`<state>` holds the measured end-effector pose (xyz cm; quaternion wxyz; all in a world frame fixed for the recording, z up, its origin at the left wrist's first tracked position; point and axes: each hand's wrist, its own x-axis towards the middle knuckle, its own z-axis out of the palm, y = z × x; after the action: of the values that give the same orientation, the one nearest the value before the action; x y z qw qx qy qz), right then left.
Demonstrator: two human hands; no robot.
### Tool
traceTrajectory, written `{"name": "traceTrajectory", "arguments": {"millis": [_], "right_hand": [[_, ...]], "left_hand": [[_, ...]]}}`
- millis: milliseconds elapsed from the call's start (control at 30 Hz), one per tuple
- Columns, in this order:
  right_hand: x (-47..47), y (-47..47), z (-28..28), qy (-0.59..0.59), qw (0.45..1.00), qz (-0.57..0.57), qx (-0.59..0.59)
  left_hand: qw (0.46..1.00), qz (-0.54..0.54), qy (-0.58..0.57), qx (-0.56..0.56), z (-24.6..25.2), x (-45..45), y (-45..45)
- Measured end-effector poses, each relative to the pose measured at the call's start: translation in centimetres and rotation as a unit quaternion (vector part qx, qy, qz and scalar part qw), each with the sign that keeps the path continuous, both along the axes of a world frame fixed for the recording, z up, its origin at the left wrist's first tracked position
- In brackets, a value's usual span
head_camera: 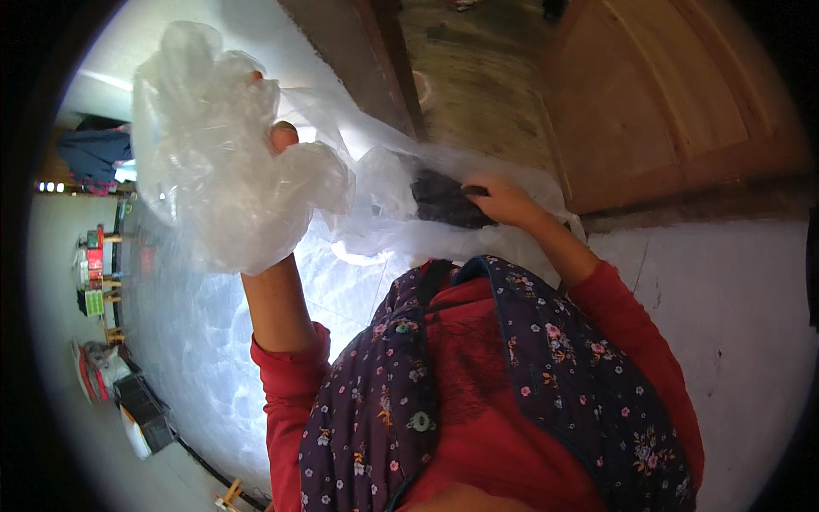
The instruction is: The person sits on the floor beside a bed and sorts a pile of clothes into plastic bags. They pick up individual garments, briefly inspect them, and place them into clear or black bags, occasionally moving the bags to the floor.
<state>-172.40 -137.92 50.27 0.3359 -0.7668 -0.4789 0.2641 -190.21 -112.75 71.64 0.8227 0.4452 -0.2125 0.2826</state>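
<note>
A large bunch of clear plastic film hangs over my raised left hand and hides most of it. Only the thumb tip and a bit of another finger show through, gripping the film. From there the film stretches across to the right, towards my other arm. My right hand pinches the edge of a dark, crumpled bundle, perhaps cloth or plastic. Translucent film lies around this bundle, and I cannot tell whether the bundle is inside it.
A wooden door stands at the upper right beside a doorway with a worn floor. Shiny pale floor spreads to the left. Along the far wall are a black box, several small wooden-legged items and dark clothes.
</note>
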Motion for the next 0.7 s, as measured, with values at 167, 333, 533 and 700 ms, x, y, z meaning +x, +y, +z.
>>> {"name": "traceTrajectory", "arguments": {"millis": [167,333,533,700], "right_hand": [[2.7,-1.3,7.1,0.345,0.920,-0.050,0.178],[0.7,2.9,6.6,0.083,0.969,0.209,0.107],[-7.9,10.2,1.7,0.053,0.945,0.316,0.065],[-9.9,16.5,-4.9,-0.152,0.967,0.202,-0.015]], "left_hand": [[0.989,-0.121,-0.022,-0.087,-0.3,-1.1,0.6],[0.984,-0.071,0.037,-0.156,-0.6,-2.0,-1.9],[0.984,-0.150,0.032,-0.095,-1.4,0.4,-6.0],[0.968,-0.250,-0.021,-0.033,0.9,-0.2,-5.0]]}}
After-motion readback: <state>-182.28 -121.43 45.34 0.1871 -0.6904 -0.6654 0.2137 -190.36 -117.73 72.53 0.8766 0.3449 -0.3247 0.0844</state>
